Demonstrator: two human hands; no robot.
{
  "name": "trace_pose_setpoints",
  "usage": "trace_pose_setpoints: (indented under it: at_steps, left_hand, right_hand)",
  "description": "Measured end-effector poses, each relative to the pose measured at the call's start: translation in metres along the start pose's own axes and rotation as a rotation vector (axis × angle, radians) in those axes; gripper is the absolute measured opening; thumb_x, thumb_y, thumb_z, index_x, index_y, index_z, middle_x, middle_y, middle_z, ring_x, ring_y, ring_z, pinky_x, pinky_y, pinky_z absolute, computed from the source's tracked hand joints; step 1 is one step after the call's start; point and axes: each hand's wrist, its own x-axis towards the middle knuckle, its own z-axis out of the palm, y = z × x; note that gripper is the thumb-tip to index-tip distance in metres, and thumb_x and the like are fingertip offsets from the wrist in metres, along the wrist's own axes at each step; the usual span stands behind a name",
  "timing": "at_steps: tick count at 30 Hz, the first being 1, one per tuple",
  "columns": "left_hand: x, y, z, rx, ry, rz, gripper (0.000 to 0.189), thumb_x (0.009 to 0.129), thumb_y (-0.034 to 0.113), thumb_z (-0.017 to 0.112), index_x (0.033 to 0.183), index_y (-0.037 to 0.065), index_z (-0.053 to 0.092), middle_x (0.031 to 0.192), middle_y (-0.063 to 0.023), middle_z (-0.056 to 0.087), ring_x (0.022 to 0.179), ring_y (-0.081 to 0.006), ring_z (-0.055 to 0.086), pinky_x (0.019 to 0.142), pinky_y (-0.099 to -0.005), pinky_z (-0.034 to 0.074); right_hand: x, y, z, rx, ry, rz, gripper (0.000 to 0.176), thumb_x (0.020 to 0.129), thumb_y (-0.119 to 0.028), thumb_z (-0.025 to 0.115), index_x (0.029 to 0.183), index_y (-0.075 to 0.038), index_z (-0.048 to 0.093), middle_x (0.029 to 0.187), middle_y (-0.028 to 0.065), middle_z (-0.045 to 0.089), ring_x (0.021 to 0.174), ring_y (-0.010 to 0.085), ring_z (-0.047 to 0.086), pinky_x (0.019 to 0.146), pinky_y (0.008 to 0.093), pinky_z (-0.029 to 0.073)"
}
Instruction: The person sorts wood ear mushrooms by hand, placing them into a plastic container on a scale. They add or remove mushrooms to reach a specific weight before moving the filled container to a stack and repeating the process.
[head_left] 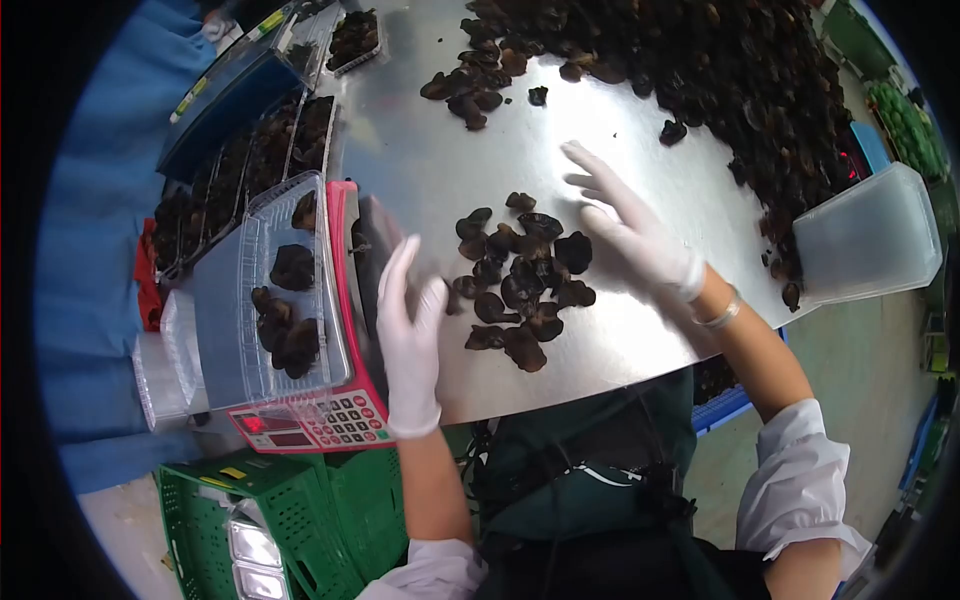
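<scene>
My left hand [412,335], in a white glove, is beside the pink-edged scale [352,405] with its fingers stretched out and nothing held. A small piece of fungus lies close to its thumb. My right hand [640,235], also gloved, hovers over the metal table with its fingers apart, holding nothing. Between the hands lies a loose cluster of dark wood ear mushrooms [523,285]. On the scale sits a clear plastic tray [322,240] with several wood ear mushrooms [293,267] in it.
A big heap of wood ear mushrooms [720,70] covers the far right of the metal table [400,130]. A translucent plastic tub [870,240] stands at its right edge. Filled trays [230,175] line the left, beside stacked empty trays [165,370]. Green crates [300,520] stand below.
</scene>
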Motion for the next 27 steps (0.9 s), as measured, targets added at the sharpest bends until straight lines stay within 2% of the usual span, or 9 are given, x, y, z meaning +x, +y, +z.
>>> trace_pose_setpoints:
  at_steps: [3,8,15,16,19,21,23,25,27]
  left_hand:
    - [-0.045,0.023,-0.019,0.585,-0.153,0.015,0.125,0.059,0.054,0.092,0.156,0.004,0.030,0.155,-0.0275,0.033,0.136,-0.0457,0.043,0.111,-0.0499,0.039]
    - [-0.068,0.035,0.027,0.737,-0.130,-0.060,0.146,0.051,0.053,0.094,0.159,0.000,0.011,0.154,-0.0409,0.023,0.135,-0.0535,0.042,0.104,-0.0503,0.048]
    - [-0.015,0.037,0.031,0.676,-0.229,-0.190,0.150,0.050,0.038,0.099,0.160,0.006,0.003,0.156,-0.0425,0.013,0.137,-0.0553,0.039,0.106,-0.0502,0.047]
    - [-0.009,0.032,0.032,0.668,-0.216,-0.123,0.148,0.049,0.032,0.100,0.161,0.011,0.005,0.156,-0.0402,0.016,0.126,-0.0525,0.051,0.103,-0.0493,0.050]
    - [0.020,0.029,0.037,0.607,-0.331,-0.209,0.139,0.054,0.021,0.098,0.161,0.009,0.008,0.154,-0.0323,0.025,0.132,-0.0490,0.047,0.107,-0.0453,0.048]
    - [0.032,0.021,0.037,0.480,-0.329,-0.195,0.130,0.057,0.015,0.095,0.159,0.009,0.014,0.150,-0.0292,0.030,0.131,-0.0464,0.048,0.108,-0.0432,0.047]
    - [0.043,0.013,0.035,0.358,-0.328,-0.177,0.121,0.060,0.010,0.092,0.158,0.008,0.020,0.146,-0.0261,0.035,0.130,-0.0438,0.049,0.109,-0.0412,0.047]
    - [0.052,0.004,0.034,0.179,-0.359,-0.125,0.099,0.065,0.000,0.083,0.150,0.007,0.034,0.138,-0.0197,0.041,0.128,-0.0388,0.052,0.110,-0.0377,0.046]
    - [0.056,-0.014,0.037,0.039,-0.329,-0.097,0.085,0.066,-0.003,0.077,0.143,0.005,0.043,0.137,-0.0177,0.043,0.126,-0.0367,0.053,0.111,-0.0372,0.045]
  right_hand:
    - [-0.023,0.000,-0.027,-0.308,0.001,0.122,0.099,0.090,-0.049,0.070,0.161,-0.007,0.015,0.159,0.0282,0.026,0.147,0.0397,0.033,0.118,0.0446,0.035]
    - [-0.031,-0.027,-0.005,-0.831,-0.271,0.155,0.140,0.056,-0.059,0.091,0.161,-0.009,0.012,0.157,0.0351,0.022,0.125,0.0478,0.055,0.104,0.0426,0.050]
    - [0.037,-0.034,0.020,-1.010,-0.407,0.275,0.151,0.045,-0.044,0.099,0.162,-0.017,0.006,0.160,0.0352,0.014,0.122,0.0452,0.058,0.101,0.0419,0.052]
    - [0.046,-0.024,0.020,-1.033,-0.395,0.247,0.152,0.044,-0.042,0.099,0.162,-0.018,0.006,0.160,0.0344,0.014,0.128,0.0440,0.055,0.104,0.0412,0.050]
    - [0.069,-0.015,0.023,-0.987,-0.543,0.166,0.150,0.044,-0.038,0.099,0.162,-0.017,0.009,0.160,0.0343,0.015,0.135,0.0428,0.049,0.108,0.0403,0.048]
    - [0.074,-0.012,0.028,-1.007,-0.570,0.163,0.134,0.051,-0.030,0.096,0.159,-0.015,0.019,0.156,0.0322,0.023,0.132,0.0433,0.050,0.108,0.0404,0.047]
    - [0.075,0.012,0.032,-0.575,-0.511,0.001,0.112,0.061,-0.018,0.090,0.154,-0.012,0.029,0.151,0.0296,0.029,0.120,0.0439,0.056,0.107,0.0413,0.047]
    - [0.068,0.017,0.035,-0.567,-0.456,-0.209,0.093,0.069,-0.006,0.079,0.150,-0.010,0.033,0.140,0.0231,0.043,0.099,0.0336,0.063,0.092,0.0388,0.056]
    - [0.063,0.004,0.038,-0.062,-0.391,0.210,0.085,0.073,0.001,0.071,0.149,-0.010,0.035,0.129,0.0165,0.053,0.084,0.0210,0.064,0.072,0.0312,0.057]
